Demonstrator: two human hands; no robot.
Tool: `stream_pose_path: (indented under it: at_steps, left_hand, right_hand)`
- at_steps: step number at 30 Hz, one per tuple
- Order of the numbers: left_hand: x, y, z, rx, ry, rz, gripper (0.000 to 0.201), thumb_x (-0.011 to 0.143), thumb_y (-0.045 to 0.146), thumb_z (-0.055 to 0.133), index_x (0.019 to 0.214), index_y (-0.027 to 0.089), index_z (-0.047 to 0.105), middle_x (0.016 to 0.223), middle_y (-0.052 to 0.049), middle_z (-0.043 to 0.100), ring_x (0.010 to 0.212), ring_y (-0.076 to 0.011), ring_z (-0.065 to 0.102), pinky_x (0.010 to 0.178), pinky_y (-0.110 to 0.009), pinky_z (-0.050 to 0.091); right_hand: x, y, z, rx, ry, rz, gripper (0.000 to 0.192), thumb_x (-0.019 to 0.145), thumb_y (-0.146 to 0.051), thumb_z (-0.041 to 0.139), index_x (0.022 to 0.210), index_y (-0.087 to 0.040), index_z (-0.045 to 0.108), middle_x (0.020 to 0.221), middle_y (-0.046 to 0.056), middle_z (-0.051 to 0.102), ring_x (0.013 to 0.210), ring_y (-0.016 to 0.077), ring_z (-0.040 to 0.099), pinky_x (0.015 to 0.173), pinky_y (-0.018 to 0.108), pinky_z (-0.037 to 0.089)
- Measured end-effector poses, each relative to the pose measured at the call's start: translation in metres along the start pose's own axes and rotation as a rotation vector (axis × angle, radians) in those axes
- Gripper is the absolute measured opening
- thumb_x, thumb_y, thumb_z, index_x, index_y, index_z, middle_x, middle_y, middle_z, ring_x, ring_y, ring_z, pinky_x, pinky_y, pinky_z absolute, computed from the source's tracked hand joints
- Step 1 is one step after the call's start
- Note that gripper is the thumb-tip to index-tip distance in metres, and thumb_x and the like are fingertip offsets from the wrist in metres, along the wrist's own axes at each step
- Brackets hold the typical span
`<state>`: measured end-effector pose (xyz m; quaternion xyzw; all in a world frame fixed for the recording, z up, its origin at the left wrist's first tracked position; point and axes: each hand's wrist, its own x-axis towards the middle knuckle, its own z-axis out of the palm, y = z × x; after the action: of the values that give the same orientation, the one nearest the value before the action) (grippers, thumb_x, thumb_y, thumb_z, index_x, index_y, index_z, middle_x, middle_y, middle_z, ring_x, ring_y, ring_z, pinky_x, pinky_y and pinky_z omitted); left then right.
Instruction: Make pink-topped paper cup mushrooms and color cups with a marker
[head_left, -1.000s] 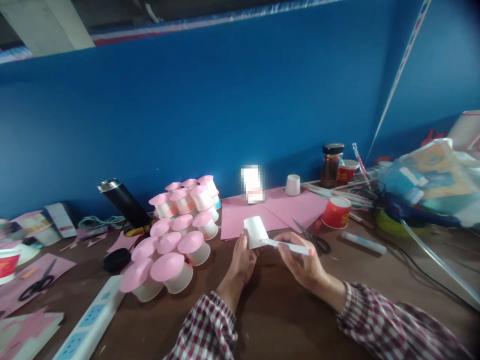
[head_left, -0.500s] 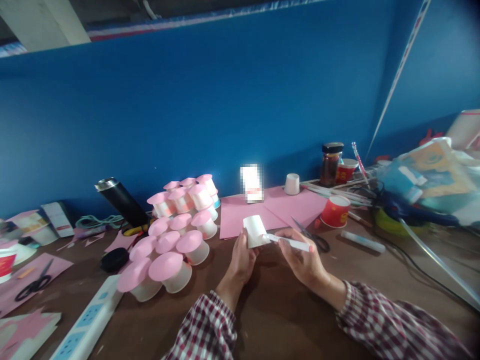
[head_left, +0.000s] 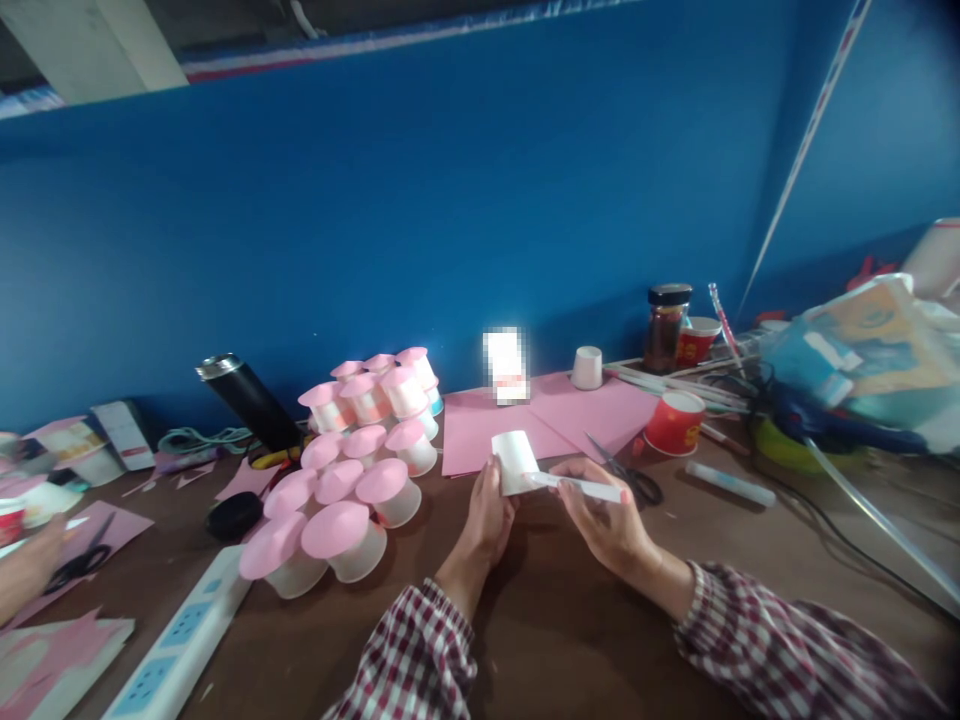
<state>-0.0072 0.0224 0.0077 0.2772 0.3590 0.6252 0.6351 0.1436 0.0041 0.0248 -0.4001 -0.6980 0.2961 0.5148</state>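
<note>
While the left hand (head_left: pixel 486 515) grips a small white cup (head_left: pixel 514 461) held on its side just above the worktop (head_left: pixel 555 640), the right hand (head_left: pixel 600 515) is closed on a white stick (head_left: pixel 581 488), a glue stick by the look of it, whose tip touches the cup's lower wall. Both grips are clenched, one on the cup, one on the stick. Doing this step well seems to call for a steady cup: the left fingers should hold it by the wall away from the tip, so nothing smears onto them, and turn it slowly while the stick keeps light, even contact. Pressing hard would likely dent the thin wall. Pink paper (head_left: pixel 525 420) lies just behind the hands, with scissors (head_left: pixel 626 475) on its near edge and a red cup (head_left: pixel 673 423) beside them. To the left stands a pile of pink-topped cups (head_left: pixel 360 470), well clear of the hands, and another person's hand (head_left: pixel 26 565) rests at the far left edge near a second pair of scissors (head_left: pixel 79 562)
</note>
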Motion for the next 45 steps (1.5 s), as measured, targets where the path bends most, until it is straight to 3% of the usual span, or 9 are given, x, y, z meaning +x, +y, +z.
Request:
stream_pose_path:
  at_steps: [7, 20, 25, 34, 39, 45]
  left_hand:
    - [-0.0006, -0.0016, -0.0019, 0.000, -0.052, 0.005, 0.025, 0.083, 0.041, 0.052, 0.090, 0.018, 0.058, 0.084, -0.002, 0.062, 0.074, -0.0130, 0.056, 0.069, -0.024, 0.044]
    - [-0.0011, 0.0000, 0.0013, 0.019, -0.007, 0.027, 0.025, 0.082, 0.042, 0.053, 0.085, 0.017, 0.056, 0.080, -0.003, 0.060, 0.072, -0.0134, 0.056, 0.071, -0.026, 0.045]
    - [-0.0003, -0.0032, -0.0013, 0.065, -0.056, 0.027, 0.031, 0.085, 0.048, 0.046, 0.093, 0.019, 0.056, 0.088, -0.003, 0.062, 0.077, -0.0140, 0.057, 0.073, -0.027, 0.045]
    - [-0.0015, -0.0046, -0.0059, 0.159, -0.045, 0.043, 0.034, 0.084, 0.050, 0.047, 0.094, 0.019, 0.056, 0.095, -0.006, 0.061, 0.080, -0.0156, 0.057, 0.069, -0.026, 0.046]
    - [-0.0018, -0.0026, -0.0013, 0.077, -0.049, 0.074, 0.034, 0.083, 0.051, 0.047, 0.087, 0.019, 0.055, 0.082, -0.004, 0.060, 0.073, -0.0152, 0.056, 0.070, -0.027, 0.046]
    - [-0.0005, -0.0025, -0.0006, 0.098, -0.048, 0.053, 0.035, 0.083, 0.051, 0.046, 0.091, 0.018, 0.055, 0.085, -0.005, 0.061, 0.076, -0.0162, 0.057, 0.073, -0.028, 0.046]
  right_hand:
    - [0.0017, -0.0008, -0.0016, -0.051, 0.020, -0.054, 0.010, 0.087, -0.026, 0.051, 0.090, -0.018, 0.057, 0.072, 0.001, 0.059, 0.060, 0.0121, 0.053, 0.055, 0.022, 0.043]
    - [0.0009, -0.0024, -0.0014, -0.064, -0.018, -0.037, 0.011, 0.086, -0.026, 0.051, 0.086, -0.018, 0.058, 0.070, 0.001, 0.060, 0.057, 0.0114, 0.053, 0.053, 0.021, 0.042]
    - [0.0010, -0.0039, -0.0024, -0.090, 0.019, -0.074, 0.010, 0.086, -0.024, 0.052, 0.088, -0.018, 0.059, 0.072, 0.001, 0.060, 0.060, 0.0117, 0.054, 0.056, 0.021, 0.043]
    - [0.0017, -0.0061, -0.0028, -0.093, 0.027, -0.090, 0.010, 0.086, -0.024, 0.051, 0.089, -0.017, 0.058, 0.072, 0.002, 0.060, 0.061, 0.0115, 0.055, 0.057, 0.021, 0.044]
    - [0.0011, -0.0061, -0.0028, -0.086, -0.036, -0.035, 0.013, 0.087, -0.028, 0.050, 0.087, -0.017, 0.057, 0.067, 0.002, 0.059, 0.054, 0.0116, 0.052, 0.050, 0.021, 0.043]
    - [0.0022, -0.0068, -0.0023, -0.086, 0.034, -0.071, 0.013, 0.086, -0.027, 0.051, 0.087, -0.017, 0.058, 0.073, 0.004, 0.061, 0.062, 0.0130, 0.055, 0.056, 0.022, 0.045]
